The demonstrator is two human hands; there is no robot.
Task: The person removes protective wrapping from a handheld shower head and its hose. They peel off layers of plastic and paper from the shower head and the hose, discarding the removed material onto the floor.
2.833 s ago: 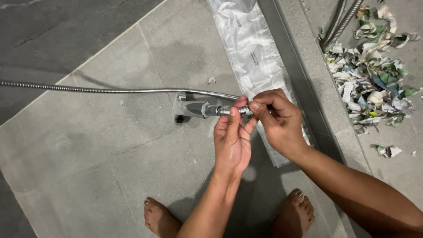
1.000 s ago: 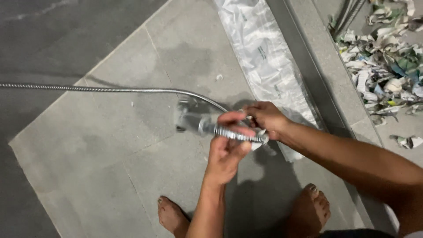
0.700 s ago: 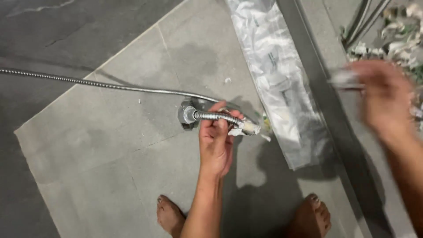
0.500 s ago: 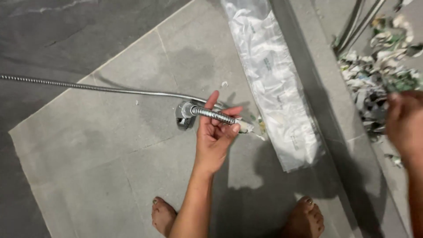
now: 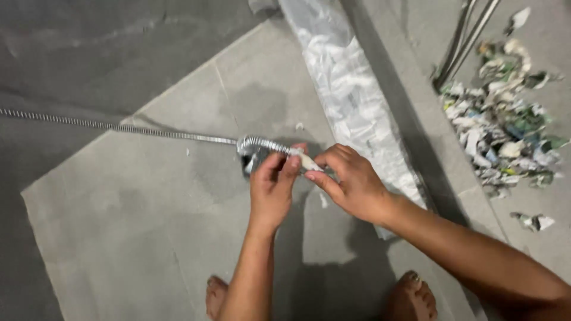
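Note:
A long flexible metal hose (image 5: 119, 127) runs in from the left across the floor. Its near end (image 5: 264, 144) is lifted and held in my left hand (image 5: 270, 190), thumb and fingers closed around it. A white tip (image 5: 309, 162) sticks out of the hose end. My right hand (image 5: 351, 184) meets it from the right and pinches that white tip with its fingertips. A small metal fitting on the floor is mostly hidden behind my left hand.
I stand barefoot on a grey floor tile (image 5: 148, 226). A long clear plastic bag (image 5: 357, 101) lies beside a raised grey ledge (image 5: 410, 125). Shredded paper scraps (image 5: 505, 131) are heaped at the right, with thin rods (image 5: 464, 41) above them.
My right hand swung away to the paper scraps at the right, then came back and now pinches the white tip. My left hand has kept hold of the hose end.

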